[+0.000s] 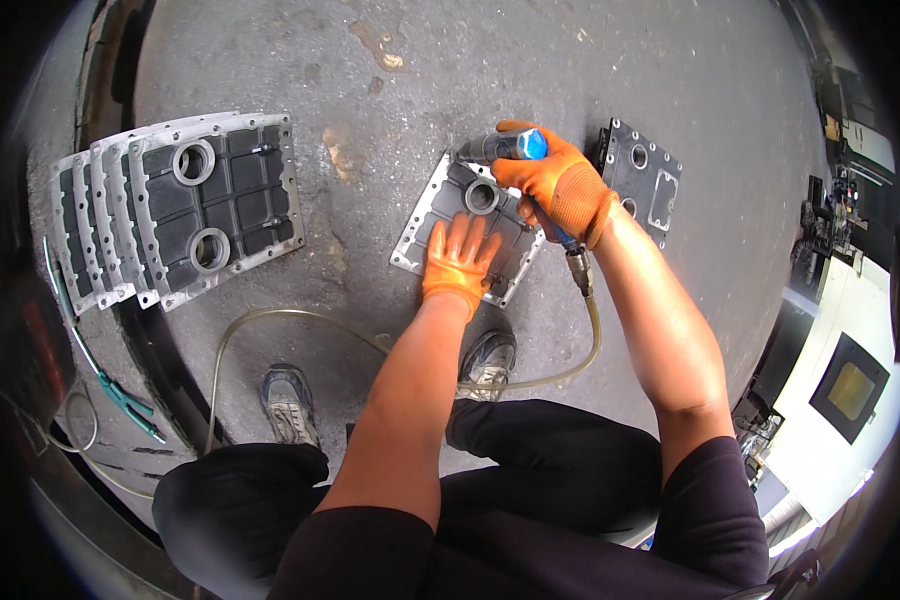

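A rectangular metal cover plate [518,245] with a light machined rim, bolt holes and a round collar lies on the floor before me. My left hand [460,262], in an orange glove, presses flat on its near part with the fingers spread. In my right hand [560,183], also orange-gloved, is a blue-and-dark air tool [500,147], its body held over the plate's far edge. Where the tool's working end meets the plate is hard to make out. A pale air hose [595,340] runs from a metal coupling below my right hand.
Several similar cover plates [215,205] lean in an overlapping row at the left. Another dark plate [650,180] lies beyond my right forearm. The hose loops near my shoes [288,405]. A green-handled air gun [125,400] lies at far left. A white machine [840,390] stands at right.
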Demonstrator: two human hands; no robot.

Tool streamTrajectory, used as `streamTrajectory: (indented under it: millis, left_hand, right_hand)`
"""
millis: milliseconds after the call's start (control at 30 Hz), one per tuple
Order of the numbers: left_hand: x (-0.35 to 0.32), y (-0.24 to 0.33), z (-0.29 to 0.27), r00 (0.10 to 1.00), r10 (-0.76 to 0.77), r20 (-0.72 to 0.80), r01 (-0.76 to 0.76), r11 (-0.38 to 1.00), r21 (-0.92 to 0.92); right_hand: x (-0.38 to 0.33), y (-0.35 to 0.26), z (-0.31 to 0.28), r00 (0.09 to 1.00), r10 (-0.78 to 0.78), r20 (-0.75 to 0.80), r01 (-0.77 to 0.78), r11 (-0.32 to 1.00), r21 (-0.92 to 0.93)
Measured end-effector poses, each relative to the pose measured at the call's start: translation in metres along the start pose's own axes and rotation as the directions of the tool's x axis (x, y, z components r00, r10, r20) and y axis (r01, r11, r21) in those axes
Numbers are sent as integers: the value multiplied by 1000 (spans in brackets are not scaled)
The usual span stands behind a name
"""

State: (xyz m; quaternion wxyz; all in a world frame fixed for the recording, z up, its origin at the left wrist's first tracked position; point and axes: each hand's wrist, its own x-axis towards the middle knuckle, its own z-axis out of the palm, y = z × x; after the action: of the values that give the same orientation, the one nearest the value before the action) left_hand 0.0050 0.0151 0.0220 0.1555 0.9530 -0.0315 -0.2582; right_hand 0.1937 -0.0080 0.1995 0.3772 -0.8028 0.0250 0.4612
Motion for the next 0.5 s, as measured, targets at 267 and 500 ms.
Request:
streamTrajectory:
  millis: [267, 500]
  left_hand:
    - [1, -1, 5, 1000, 9, -15, -9, 1000, -10]
    - [1, 0, 6, 1000, -1, 5, 1, 1000, -2]
  right_hand:
    - [26, -10, -2, 998, 52, 34, -45, 986, -163]
    - [39, 13, 5, 997, 33, -73, -43, 991, -129]
